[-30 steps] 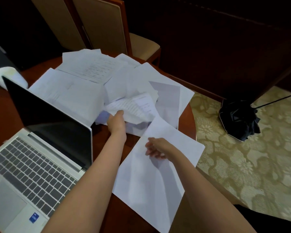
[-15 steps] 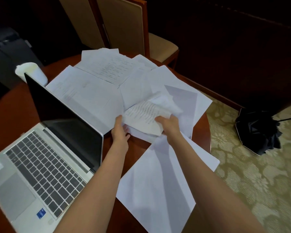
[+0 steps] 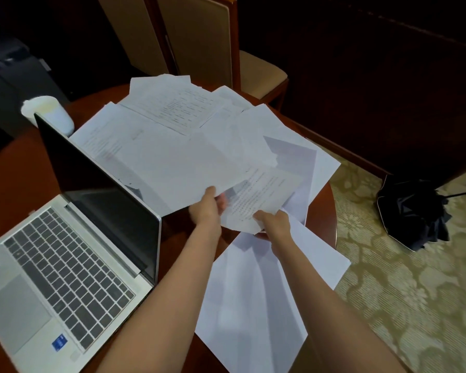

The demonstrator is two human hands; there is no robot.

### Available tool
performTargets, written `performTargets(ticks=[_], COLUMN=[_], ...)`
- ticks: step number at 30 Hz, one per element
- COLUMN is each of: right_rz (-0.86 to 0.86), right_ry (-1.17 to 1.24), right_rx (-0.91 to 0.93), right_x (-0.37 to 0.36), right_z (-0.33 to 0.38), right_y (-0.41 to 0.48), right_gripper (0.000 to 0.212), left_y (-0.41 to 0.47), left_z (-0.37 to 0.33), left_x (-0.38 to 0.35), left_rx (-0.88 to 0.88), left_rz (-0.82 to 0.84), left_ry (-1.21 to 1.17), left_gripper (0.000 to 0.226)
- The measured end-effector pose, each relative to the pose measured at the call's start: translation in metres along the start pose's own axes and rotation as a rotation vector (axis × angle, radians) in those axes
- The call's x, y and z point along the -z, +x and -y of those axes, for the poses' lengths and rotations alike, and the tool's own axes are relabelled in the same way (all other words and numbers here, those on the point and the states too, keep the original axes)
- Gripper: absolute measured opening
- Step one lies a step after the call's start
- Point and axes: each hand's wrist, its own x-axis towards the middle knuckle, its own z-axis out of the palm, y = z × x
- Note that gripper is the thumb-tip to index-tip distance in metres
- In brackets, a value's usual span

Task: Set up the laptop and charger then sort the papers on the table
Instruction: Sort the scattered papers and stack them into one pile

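Observation:
An open silver laptop (image 3: 65, 259) with a dark screen sits at the left of the round wooden table (image 3: 324, 211). Loose white papers (image 3: 172, 109) cover the table's far half. My left hand (image 3: 206, 208) grips the near edge of a large sheet (image 3: 178, 165) lifted off the pile. My right hand (image 3: 273, 223) pinches a printed sheet (image 3: 258, 195) at its near corner. A big blank sheet (image 3: 253, 300) lies under my right forearm, hanging over the table's edge. No charger is in view.
A white paper cup (image 3: 49, 111) stands behind the laptop lid. Two wooden chairs with tan cushions (image 3: 199, 41) stand beyond the table. A folded black umbrella (image 3: 412, 211) lies on the patterned carpet at the right. A dark object (image 3: 8, 74) sits at far left.
My right hand came off the blank sheet and took hold of the printed sheet. My left hand now lifts a larger sheet from the pile. The view has shifted left.

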Motion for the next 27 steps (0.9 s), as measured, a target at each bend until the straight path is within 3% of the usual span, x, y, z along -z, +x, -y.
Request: performTargets(ticks=[5,9,11,13,15,18,24,27], right_rz=[0.195,0.308,0.334,0.306,0.126,-0.217,-0.336,-0.366], right_ry=[0.045,0.109,0.124,0.119,0.087,0.059,0.270,0.358], right_rx=[-0.097,-0.128,-0.091,-0.031,0.002,0.022,0.107,0.129], right_x=[0.000,-0.002,-0.003,-0.008,-0.015,-0.011,0.019,0.021], right_z=[0.006,0.001,-0.001,0.000,0.000,0.002,0.011,-0.004], right_y=[-0.005,-0.003,-0.002,-0.005,-0.004,0.001,0.000,-0.003], right_gripper=[0.023,0.056,0.055,0.050,0.047,0.038,0.042,0.047], left_y=[-0.022,-0.023,-0.016,-0.010,-0.009,-0.011,0.008,0.005], left_z=[0.033,0.035,0.028,0.021,0.014,0.008,0.003,0.006], left_x=[0.009,0.026,0.030,0.033,0.033,0.031,0.041,0.038], left_rx=[0.211,0.230,0.136,0.070,0.089,0.145,0.109,0.066], left_rz=[0.322,0.376,0.343,0.331,0.381,0.417,0.205,0.214], left_ry=[0.252,0.635,0.831,0.967,1.058,0.977,0.338,0.537], left_gripper=[0.017,0.013,0.013,0.021,0.032,0.032,0.019,0.009])
